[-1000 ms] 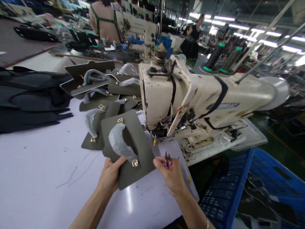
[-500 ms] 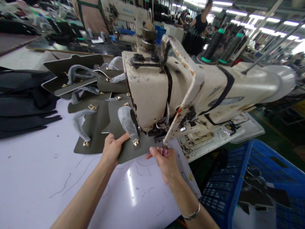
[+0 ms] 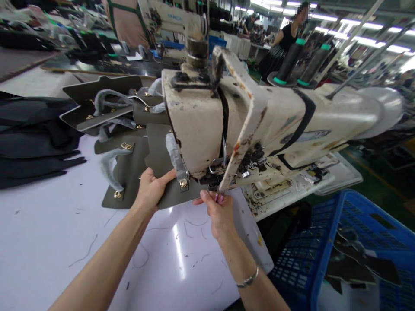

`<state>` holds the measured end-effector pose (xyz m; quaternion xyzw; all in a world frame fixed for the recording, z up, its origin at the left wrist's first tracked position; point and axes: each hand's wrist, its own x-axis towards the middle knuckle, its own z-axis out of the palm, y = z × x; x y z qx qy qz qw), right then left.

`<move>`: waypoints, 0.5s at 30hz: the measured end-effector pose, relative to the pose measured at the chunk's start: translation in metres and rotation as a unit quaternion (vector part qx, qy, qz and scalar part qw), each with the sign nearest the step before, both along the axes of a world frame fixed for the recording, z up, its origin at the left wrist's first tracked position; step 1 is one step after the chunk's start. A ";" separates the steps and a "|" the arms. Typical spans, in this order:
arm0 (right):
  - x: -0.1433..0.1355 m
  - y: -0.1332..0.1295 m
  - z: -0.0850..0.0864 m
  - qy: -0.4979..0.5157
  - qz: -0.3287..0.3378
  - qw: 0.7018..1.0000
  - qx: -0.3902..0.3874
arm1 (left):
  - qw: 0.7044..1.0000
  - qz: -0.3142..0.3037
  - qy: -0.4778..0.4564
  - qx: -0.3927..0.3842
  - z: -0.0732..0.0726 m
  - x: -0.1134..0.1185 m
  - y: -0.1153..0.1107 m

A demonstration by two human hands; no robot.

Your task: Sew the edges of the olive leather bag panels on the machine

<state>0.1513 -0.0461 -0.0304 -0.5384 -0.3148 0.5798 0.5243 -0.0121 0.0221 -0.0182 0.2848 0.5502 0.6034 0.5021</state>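
Since the earlier frames, the olive-grey flat panel w/ a plastic-wrapped handle (image 3: 175, 155) has gone fwd, both hands w/ it, and its far part is now tucked at the worn cream metal sewing machine (image 3: 194, 125). L hand (image 3: 151, 190), just L of the mach. head, pinches the panel, thumb on top, fingers mostly hidden under it. R hand (image 3: 220, 211), near side of the mach., is curled round small pink-handled metal snips (image 3: 219, 198), thumb and a finger by the panel's near edge; contact there is prob. but blurry. Progress, as judged: handle and gold buckle (image 3: 183, 183) are already on; the edge's state at the mach. is hidden, so can't tell what's left on it. Similar olive-grey panels w/ handles (image 3: 129, 168) lie L of the mach., black fabric stack (image 3: 35, 138) further L; blue plastic crate (image 3: 327, 242) w/ dark pieces sits R of it.
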 end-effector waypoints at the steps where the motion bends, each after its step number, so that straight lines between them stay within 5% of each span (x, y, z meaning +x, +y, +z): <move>1: 0.000 -0.001 0.001 -0.003 0.000 1.000 -0.001 | 1.000 -0.002 0.006 0.004 0.000 0.000 0.000; 10: -0.014 -0.006 0.004 -0.014 -0.021 0.999 -0.030 | 1.000 -0.025 0.012 0.009 0.010 0.002 -0.007; 15: -0.026 -0.002 -0.002 0.013 -0.077 0.997 -0.022 | 0.999 -0.008 0.034 0.019 0.001 -0.001 -0.001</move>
